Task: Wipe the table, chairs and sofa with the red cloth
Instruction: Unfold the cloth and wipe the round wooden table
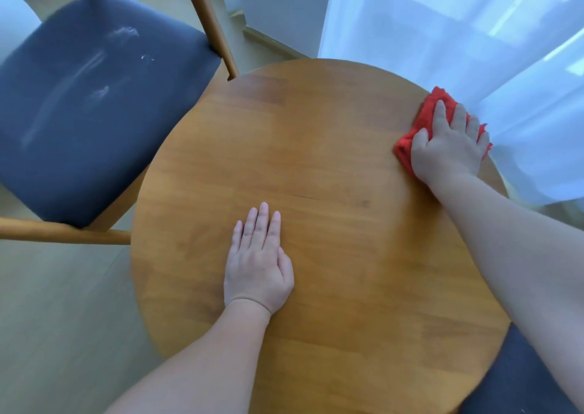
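Right hand (448, 148) flat, fingers spread, pressing the red cloth (425, 119) onto the round wooden table (316, 160) at its rim, right of the frame, hard by the white curtain (474, 34). Left hand (257, 262) lies open, palm down, lower centre, holding nothing, just bracing. So the tabletop is the job in hand; I can't tell how much of it is done. The chair (94, 97), upper left, shows pale smears on its dark seat and looks unwiped. A second seat (518, 375) peeks in at lower right. No sofa in sight.
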Demonstrator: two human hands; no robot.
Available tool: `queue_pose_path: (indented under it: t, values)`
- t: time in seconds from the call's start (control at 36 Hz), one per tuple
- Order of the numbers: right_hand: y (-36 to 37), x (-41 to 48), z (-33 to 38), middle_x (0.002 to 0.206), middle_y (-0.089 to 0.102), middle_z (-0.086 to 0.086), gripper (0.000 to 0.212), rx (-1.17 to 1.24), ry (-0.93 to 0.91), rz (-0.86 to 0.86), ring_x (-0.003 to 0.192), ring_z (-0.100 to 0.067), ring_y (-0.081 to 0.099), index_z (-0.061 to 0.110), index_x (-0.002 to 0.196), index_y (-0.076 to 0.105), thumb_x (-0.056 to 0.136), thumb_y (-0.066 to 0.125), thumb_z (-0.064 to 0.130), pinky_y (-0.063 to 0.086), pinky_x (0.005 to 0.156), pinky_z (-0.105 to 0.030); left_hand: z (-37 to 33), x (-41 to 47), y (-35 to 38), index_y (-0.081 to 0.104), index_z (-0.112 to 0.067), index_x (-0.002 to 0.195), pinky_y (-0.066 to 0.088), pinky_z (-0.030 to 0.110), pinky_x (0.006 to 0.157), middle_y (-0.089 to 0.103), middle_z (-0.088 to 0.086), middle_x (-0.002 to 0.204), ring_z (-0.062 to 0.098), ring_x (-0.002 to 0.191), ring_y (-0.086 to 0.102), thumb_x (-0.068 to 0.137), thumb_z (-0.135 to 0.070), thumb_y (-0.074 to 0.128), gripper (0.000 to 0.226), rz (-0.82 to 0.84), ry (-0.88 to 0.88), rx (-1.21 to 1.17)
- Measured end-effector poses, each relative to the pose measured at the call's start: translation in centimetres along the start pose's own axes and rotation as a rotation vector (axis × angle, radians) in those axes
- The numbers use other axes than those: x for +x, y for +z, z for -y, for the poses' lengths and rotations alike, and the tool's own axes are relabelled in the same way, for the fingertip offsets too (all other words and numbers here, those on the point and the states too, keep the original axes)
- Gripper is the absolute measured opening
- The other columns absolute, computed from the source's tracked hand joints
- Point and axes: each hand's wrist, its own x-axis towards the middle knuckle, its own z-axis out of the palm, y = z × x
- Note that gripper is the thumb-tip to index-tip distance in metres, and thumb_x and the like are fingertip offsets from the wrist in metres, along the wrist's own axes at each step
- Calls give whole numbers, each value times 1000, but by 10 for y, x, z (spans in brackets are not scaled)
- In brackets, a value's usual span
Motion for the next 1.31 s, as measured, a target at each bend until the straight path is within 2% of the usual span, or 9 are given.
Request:
queue_pose_path:
  t: [0.17, 0.31, 0.64, 0.83, 1.17, 1.31]
  values:
    - [-1, 15, 28, 159, 12, -12, 69, -20, -53, 7, 145, -35, 10, 23, 153, 13, 88, 19, 46, 2, 117, -54, 1, 0, -1, 39, -10, 143, 13, 37, 118, 27, 6, 153, 18, 143, 21, 89, -26, 26, 57, 17, 12, 5]
    - [-2, 30, 64, 161, 8, -10, 69, -35, -197, 23, 147, -33, 4, 25, 153, 12, 89, 18, 47, -1, 118, -52, 2, 1, -2, 45, -7, 140, 20, 41, 113, 35, 10, 150, 23, 141, 29, 87, -23, 31, 57, 7, 29, -25]
    - [-3, 48, 160, 161, 10, -6, 68, -60, -533, 33, 147, -31, 7, 29, 152, 14, 88, 15, 50, 1, 118, -51, 1, 2, -3, 44, -8, 140, 21, 42, 112, 33, 10, 151, 24, 141, 27, 86, -24, 32, 58, 19, 41, -8]
    - [6, 26, 218, 161, 13, -3, 66, -25, -789, 58, 147, -28, 8, 31, 152, 16, 89, 14, 51, 2, 118, -49, 4, 4, -1, 44, -8, 140, 21, 41, 113, 33, 10, 151, 23, 142, 27, 85, -24, 34, 58, 0, 49, -5]
    - [9, -5, 214, 160, 17, 1, 58, 14, -960, 82, 147, -24, 11, 34, 150, 22, 94, 17, 49, 3, 119, -46, 9, 6, 0, 45, -8, 139, 19, 41, 115, 36, 10, 150, 23, 141, 28, 85, -22, 34, 57, -62, 26, -36]
    - [6, -21, 192, 157, 27, 3, 51, 109, -1037, 114, 146, -19, 16, 32, 147, 35, 98, 24, 42, 6, 120, -41, 8, 6, 2, 46, -8, 139, 16, 38, 116, 36, 9, 150, 22, 141, 28, 85, -22, 33, 57, -80, 28, -46]
